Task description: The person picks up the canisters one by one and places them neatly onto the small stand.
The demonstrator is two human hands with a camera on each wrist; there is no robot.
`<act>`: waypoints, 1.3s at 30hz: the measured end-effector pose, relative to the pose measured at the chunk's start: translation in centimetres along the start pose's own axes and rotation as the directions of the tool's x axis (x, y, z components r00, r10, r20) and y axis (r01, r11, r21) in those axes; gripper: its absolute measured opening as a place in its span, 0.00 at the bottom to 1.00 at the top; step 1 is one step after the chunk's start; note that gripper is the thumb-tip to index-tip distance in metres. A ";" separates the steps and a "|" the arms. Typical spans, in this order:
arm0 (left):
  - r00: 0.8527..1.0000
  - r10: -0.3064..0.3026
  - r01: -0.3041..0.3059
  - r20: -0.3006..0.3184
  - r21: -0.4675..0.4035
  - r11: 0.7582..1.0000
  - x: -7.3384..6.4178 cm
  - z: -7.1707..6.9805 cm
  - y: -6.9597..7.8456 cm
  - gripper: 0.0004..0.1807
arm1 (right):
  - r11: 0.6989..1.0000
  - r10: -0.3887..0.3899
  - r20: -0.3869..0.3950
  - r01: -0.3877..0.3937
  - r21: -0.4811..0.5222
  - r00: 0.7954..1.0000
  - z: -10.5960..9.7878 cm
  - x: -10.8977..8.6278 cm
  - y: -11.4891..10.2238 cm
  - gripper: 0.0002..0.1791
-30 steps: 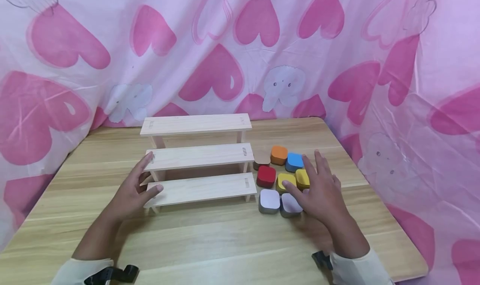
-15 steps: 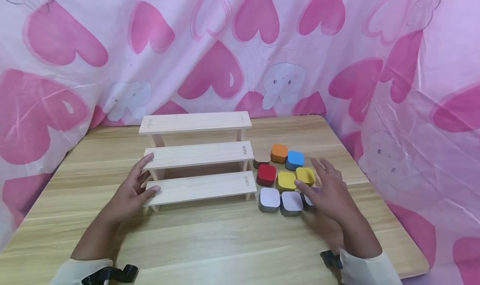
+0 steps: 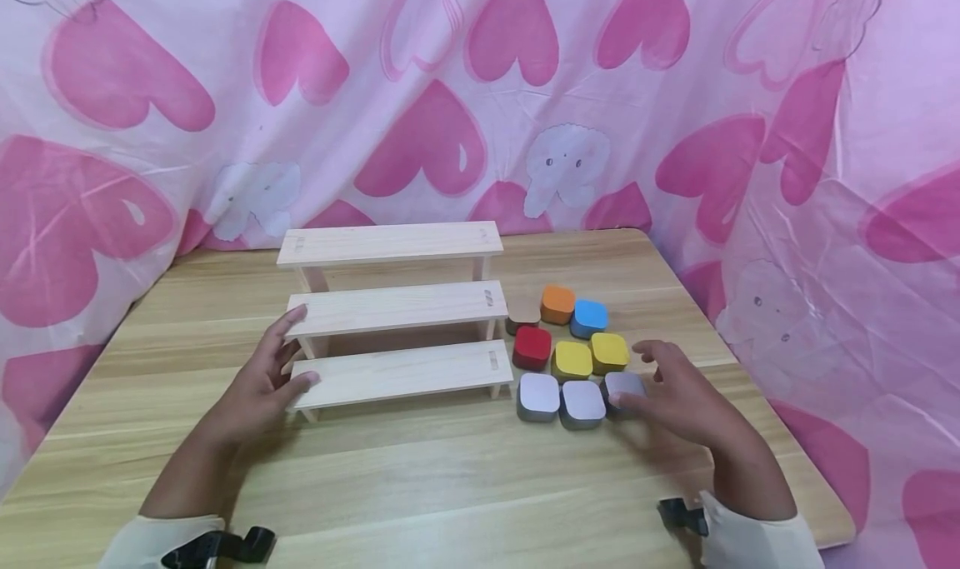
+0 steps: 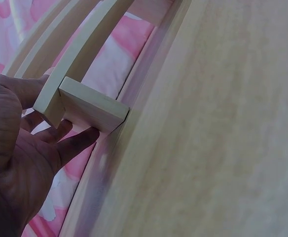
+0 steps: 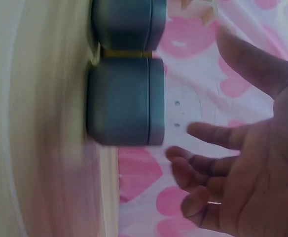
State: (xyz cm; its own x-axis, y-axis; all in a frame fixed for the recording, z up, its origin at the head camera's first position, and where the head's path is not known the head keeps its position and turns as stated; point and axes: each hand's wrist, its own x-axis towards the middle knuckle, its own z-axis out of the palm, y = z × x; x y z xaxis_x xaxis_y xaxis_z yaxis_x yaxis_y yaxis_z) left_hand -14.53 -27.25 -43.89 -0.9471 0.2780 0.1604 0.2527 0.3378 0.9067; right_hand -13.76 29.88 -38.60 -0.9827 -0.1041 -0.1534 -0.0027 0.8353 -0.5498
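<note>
At the left end of the three-tier wooden stand (image 3: pixel 405 373), my left hand (image 3: pixel 251 390) holds the lower steps. Its thumb lies on top of the lowest board, and in the left wrist view its fingers reach under the board to the end leg (image 4: pixel 92 106). My right hand (image 3: pixel 682 398) is beside the rightmost white-topped block (image 3: pixel 624 383), its thumb overlapping the top in the head view. From the right wrist, that dark grey block (image 5: pixel 119 101) shows a seam near its top, and the right hand's spread, slightly bent fingers are apart from it.
Two more white-topped blocks (image 3: pixel 538 396) stand in the front row. Behind them are two yellow blocks (image 3: pixel 573 359), a red block (image 3: pixel 532 347), a blue block (image 3: pixel 589 316), an orange block (image 3: pixel 558 302) and a brown block (image 3: pixel 522 313). A heart-printed curtain (image 3: pixel 420 136) backs the wooden table (image 3: pixel 420 486).
My right hand has moved right and toward me, from over the yellow and white-topped blocks to beside the rightmost white-topped one, uncovering it. My left hand stays on the stand.
</note>
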 end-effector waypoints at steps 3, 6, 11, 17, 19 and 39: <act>1.000 -0.001 0.001 0.005 -0.024 1.000 -0.1 -0.1 -0.1 0.52 | 1.000 0.013 0.056 -0.012 -0.013 0.998 -0.4 0.1 0.4 0.52; 1.000 0.011 -0.011 0.005 -0.055 0.998 -0.3 -0.2 -0.2 0.50 | 1.000 0.019 0.106 -0.018 -0.013 0.994 -0.7 0.2 0.8 0.50; 1.000 0.017 -0.017 0.001 -0.073 0.997 -0.4 -0.2 -0.3 0.50 | 1.000 0.004 0.150 -0.004 0.000 0.989 -0.8 0.5 1.6 0.46; 1.000 -0.017 0.017 -0.002 -0.048 0.999 -0.3 -0.2 -0.2 0.51 | 0.996 -0.086 0.155 0.079 0.047 0.984 -0.9 0.4 2.5 0.41; 1.000 -0.025 0.025 -0.002 -0.036 0.999 -0.2 -0.2 -0.1 0.51 | 0.992 -0.112 0.158 0.101 0.074 0.981 -0.9 0.3 2.9 0.40; 0.998 -0.065 0.066 0.010 -0.022 0.998 -0.2 -0.4 0.4 0.53 | 0.995 -0.080 0.227 0.064 0.077 0.971 -0.7 1.5 3.8 0.38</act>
State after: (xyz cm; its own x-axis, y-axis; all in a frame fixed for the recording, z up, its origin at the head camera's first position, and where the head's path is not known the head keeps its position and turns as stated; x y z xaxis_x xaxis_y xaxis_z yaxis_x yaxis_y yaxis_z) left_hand -14.35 -27.54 -43.44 -0.9596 0.2641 0.0970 0.1857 0.3355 0.9236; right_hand -15.35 33.30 -40.35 -0.9116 -0.2901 -0.2911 -0.0512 0.7830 -0.6200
